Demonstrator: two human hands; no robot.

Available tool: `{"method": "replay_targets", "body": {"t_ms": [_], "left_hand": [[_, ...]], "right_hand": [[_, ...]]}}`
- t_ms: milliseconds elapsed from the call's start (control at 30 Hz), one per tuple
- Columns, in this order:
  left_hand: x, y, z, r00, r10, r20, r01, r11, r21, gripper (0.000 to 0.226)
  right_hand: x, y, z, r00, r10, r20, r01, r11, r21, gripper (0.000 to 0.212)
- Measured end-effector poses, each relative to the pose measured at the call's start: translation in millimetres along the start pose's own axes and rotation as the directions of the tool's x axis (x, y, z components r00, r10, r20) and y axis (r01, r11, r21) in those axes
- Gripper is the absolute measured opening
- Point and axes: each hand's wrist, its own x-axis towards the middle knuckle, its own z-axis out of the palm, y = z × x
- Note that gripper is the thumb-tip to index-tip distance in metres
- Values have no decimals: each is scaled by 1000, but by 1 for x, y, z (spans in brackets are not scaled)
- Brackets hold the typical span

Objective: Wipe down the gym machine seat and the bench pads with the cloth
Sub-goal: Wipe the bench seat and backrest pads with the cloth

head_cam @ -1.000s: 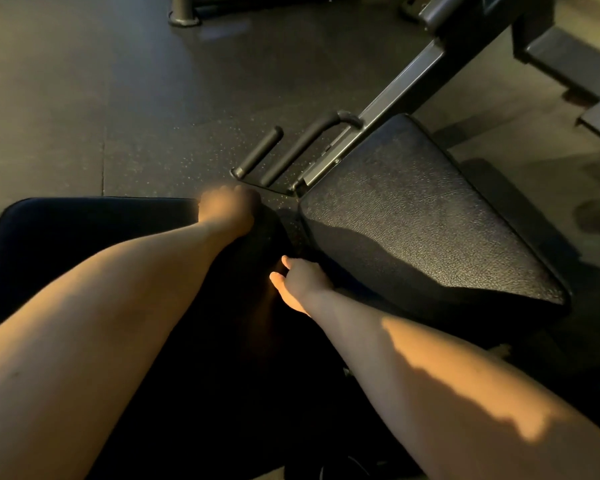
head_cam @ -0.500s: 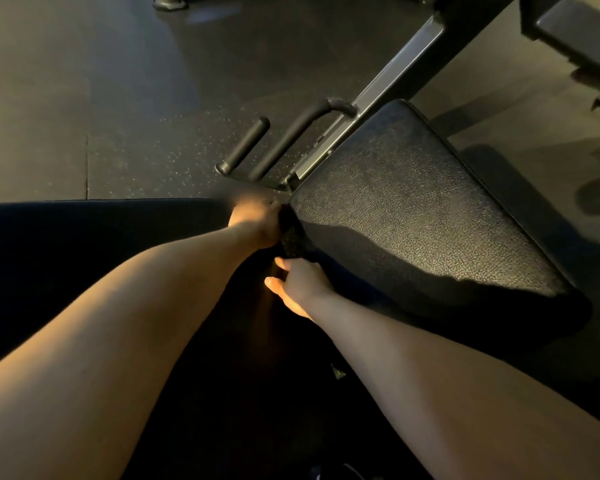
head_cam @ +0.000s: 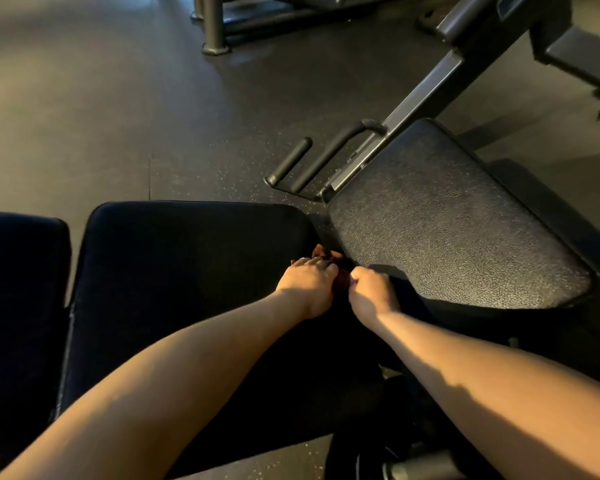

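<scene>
1. Bench pad (head_cam: 187, 271): dark, centre-left, near; 2nd pad (head_cam: 18, 289) at left edge. Padded, smooth cover; cloth should slide under flat pressure.
2. Machine seat (head_cam: 447, 230): right, grainy vinyl. Texture prob. drags, so press firmer.
3. Left hand (head_cam: 309, 285): at bench pad's right edge, fingers bent into the gap btw pad & seat; can't tell if it holds anything.
4. Right hand (head_cam: 371, 292): just beside left, curled tight, seems clamped on the cloth.
5. Cloth (head_cam: 342, 276): dark, barely readable, bunched btw hands. Soft, light, limp; best wadded under the palm.
</scene>
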Motion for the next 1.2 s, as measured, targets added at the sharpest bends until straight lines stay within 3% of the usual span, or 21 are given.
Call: {"method": "replay_targets", "body": {"t_ms": [133, 267, 433, 633, 733, 1033, 1200], "left_hand": [[-3, -16, -1, 1000, -8, 2, 8, 1000, 10, 49], [17, -58, -28, 985, -142, -101, 143, 990, 4, 50], [60, -89, -41, 949, -266, -170, 271, 963, 4, 48], [86, -85, -36, 957, -243, -160, 245, 970, -9, 59], [77, -69, -31, 970, -207, -129, 211, 977, 17, 60], [35, 27, 24, 996, -5, 94, -5, 994, 109, 54], [-6, 70, 10, 960, 17, 281, -45, 994, 95, 46]], "right_hand": [[-3, -18, 5, 998, -14, 54, 12, 999, 43, 19], [-3, -36, 8, 993, -38, 111, 30, 997, 73, 32], [11, -34, 5, 986, -57, 154, 54, 998, 21, 32], [25, -30, 2, 983, -98, 157, 109, 992, -65, 25], [20, -21, -1, 981, -130, 145, 149, 980, -134, 20], [2, 9, -27, 989, -119, -88, 90, 955, -282, 19], [-19, 29, -41, 996, -39, -78, 19, 969, -247, 18]]}}
